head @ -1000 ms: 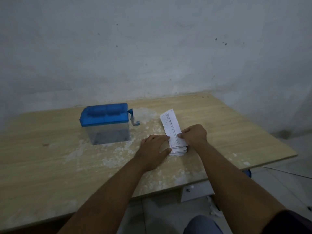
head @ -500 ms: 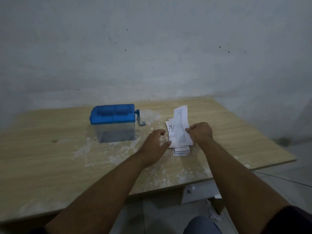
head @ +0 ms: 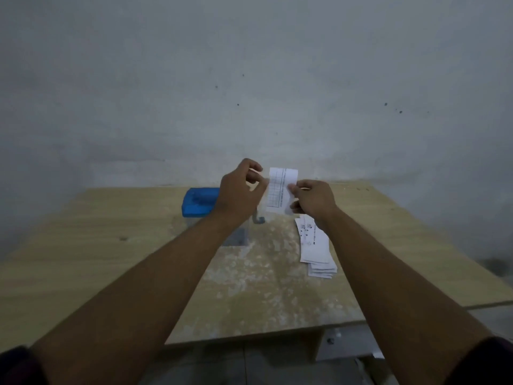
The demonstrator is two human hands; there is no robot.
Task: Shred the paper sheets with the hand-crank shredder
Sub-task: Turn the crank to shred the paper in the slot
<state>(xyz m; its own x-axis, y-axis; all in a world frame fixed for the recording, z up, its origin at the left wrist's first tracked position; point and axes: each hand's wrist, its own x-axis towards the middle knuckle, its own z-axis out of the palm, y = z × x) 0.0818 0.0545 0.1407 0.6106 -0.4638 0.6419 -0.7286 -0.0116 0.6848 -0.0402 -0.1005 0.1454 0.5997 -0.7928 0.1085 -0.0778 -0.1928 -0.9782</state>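
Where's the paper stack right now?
Head view, right of centre: the paper stack lies on the table, right of the shredder, just below the right hand in frame.

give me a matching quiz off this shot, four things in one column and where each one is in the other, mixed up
Things
1. single sheet
2. paper stack
3. shredder
4. crank

Places
A. hangs at the shredder's right side, just below the left hand
B. lies flat on the table, to the right of the shredder
C. up in the air, pinched between the left hand and the right hand
D. stands on the table, partly hidden behind the left forearm

Pairs: 1-C, 2-B, 3-D, 4-A
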